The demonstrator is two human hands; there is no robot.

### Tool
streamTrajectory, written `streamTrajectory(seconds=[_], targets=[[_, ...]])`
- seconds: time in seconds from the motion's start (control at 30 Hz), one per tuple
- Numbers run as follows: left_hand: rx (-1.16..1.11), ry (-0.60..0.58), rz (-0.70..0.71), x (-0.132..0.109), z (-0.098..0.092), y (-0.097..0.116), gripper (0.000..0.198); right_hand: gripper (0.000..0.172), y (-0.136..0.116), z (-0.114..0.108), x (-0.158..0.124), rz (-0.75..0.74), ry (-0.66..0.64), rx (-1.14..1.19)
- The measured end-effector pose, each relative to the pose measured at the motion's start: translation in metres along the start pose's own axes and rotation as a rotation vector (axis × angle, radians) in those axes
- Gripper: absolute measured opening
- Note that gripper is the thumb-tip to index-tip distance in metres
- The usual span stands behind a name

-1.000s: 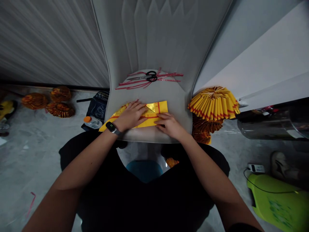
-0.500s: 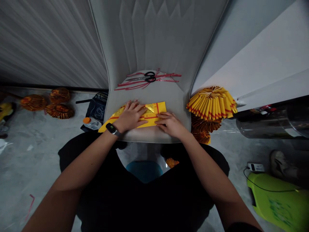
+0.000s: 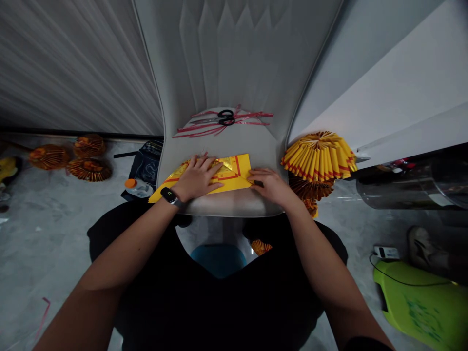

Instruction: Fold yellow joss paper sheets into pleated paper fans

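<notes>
Yellow paper (image 3: 234,176), printed with red lines and a gold patch, lies flat on the front half of a grey chair seat (image 3: 234,146), with its left end poking past the seat's edge.

Far left on the floor sit three folded brown-and-orange paper fans (image 3: 89,169), close together. Next to the chair is a dark bag (image 3: 148,163), and just in front of it lies a small clear bottle (image 3: 138,187) with an orange cap; what it holds cannot be made out.

The left hand (image 3: 197,178) rests palm down on the middle of the paper, fingers spread and flat, gripping nothing. Its wrist carries a black watch (image 3: 168,195) with a lit screen; the figures are too small to read.

At the back of the seat, black-handled scissors (image 3: 224,117) lie on a scatter of thin red strips (image 3: 204,129).

The right hand (image 3: 271,186) is at the paper's right lower corner, fingertips touching the edge. Whether it pinches the corner or only presses it down cannot be told.

Below the seat, between the person's knees, a blue round thing (image 3: 218,258) shows.

Just right of the chair stands a big fan of folded yellow papers (image 3: 318,156) with red bands, on top of darker ones. Further right lies a clear tub (image 3: 413,187); its contents are hidden by glare. Near it a white plug (image 3: 387,252) with a black cord lies on the floor, beside a bright green case (image 3: 420,302) whose dark print is unreadable.
</notes>
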State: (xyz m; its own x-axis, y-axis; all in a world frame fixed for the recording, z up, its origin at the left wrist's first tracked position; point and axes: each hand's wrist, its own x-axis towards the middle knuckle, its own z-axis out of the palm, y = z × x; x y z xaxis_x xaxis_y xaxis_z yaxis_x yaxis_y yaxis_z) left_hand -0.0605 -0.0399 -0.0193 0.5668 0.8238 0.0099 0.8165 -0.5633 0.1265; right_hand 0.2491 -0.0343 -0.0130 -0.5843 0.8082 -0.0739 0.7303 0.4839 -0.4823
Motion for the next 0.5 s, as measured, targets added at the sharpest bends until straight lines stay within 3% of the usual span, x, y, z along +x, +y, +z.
streamTrajectory(seconds=[0.27,0.43,0.5], targets=[[-0.011,0.025,0.0,0.0,0.003,0.001,0.074,0.041,0.001,-0.01,-0.006,0.003,0.082,0.027],[-0.017,0.029,-0.001,0.001,0.003,0.001,0.074,0.039,-0.013,-0.029,-0.011,0.094,0.345,0.056],[-0.021,0.024,-0.007,0.001,0.001,0.002,0.074,0.037,-0.024,-0.029,-0.011,0.105,0.391,0.06]])
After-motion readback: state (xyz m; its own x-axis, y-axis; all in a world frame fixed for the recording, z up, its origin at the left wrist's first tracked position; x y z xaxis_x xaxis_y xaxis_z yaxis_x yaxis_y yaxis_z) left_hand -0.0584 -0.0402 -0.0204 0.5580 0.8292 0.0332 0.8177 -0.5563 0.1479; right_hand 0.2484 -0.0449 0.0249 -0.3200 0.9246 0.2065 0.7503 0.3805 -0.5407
